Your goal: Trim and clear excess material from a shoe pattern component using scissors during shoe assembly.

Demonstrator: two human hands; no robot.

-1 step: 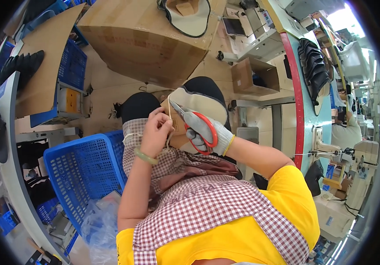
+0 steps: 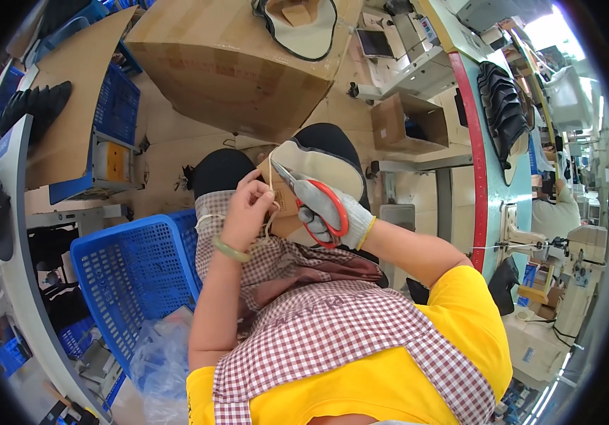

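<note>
On my lap lies a cream, shoe-upper-like piece (image 2: 333, 164) with a dark edge. My left hand (image 2: 249, 205), bare with a green bangle at the wrist, pinches a thin cream strip (image 2: 270, 173) that runs up to the piece's left edge. Its loose end hangs below the fingers. My right hand (image 2: 353, 218), in a grey-white knit glove, is closed around red-handled scissors (image 2: 344, 212). The scissor blades point up and left, with their tips close beside the strip at the piece's edge. Whether the blades touch the strip I cannot tell.
A large cardboard box (image 2: 234, 78) stands ahead with a similar cream piece (image 2: 303, 32) on top. At my left is a blue plastic basket (image 2: 131, 248) beside clear plastic bags (image 2: 159, 368). Black pieces (image 2: 499, 99) lie on the red-edged table at right. A smaller box (image 2: 393, 127) sits on the floor.
My left hand has shifted slightly left, and the strip under its fingers looks straighter. The right hand and scissors stay where they were.
</note>
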